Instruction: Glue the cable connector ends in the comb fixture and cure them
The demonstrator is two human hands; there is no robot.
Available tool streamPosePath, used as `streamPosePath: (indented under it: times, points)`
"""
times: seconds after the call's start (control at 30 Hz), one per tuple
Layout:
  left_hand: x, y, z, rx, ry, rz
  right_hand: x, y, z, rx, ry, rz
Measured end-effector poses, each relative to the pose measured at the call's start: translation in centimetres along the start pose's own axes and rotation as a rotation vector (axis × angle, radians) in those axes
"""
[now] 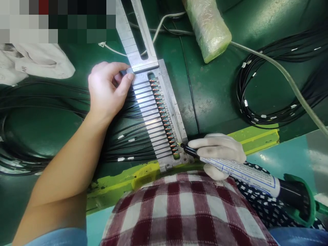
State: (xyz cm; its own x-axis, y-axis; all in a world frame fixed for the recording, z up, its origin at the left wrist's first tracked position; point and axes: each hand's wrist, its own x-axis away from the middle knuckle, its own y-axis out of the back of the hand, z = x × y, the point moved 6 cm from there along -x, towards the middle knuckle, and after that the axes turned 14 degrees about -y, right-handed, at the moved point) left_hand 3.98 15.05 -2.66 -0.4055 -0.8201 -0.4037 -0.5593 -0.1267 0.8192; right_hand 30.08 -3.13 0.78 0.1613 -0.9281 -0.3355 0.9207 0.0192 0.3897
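A hinged metal fixture lies on the green table, its slotted upper part swung away at the top. Black cables run in a row across its lower plate, and their stripped ends with small connectors sit over a slot. At the plate's upper left corner, my left hand is closed on the edge, thumb on top. My right hand, in a white glove, grips a glue dispensing syringe. Its tip reaches the connectors near the slot's lower end; whether it touches them I cannot tell.
Coiled black cables lie at the left and a further cable coil at the right. A plastic-wrapped greenish block and a clear hose are behind. White cloth lies upper left. A yellow strip edges the table.
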Motion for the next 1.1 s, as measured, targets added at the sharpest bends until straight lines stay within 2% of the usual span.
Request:
streamPosePath:
  times: [1.1]
  points:
    - [0.09, -0.20, 0.20, -0.012, 0.026, 0.055, -0.54, -0.10, 0.25, 0.018, -0.004, 0.011]
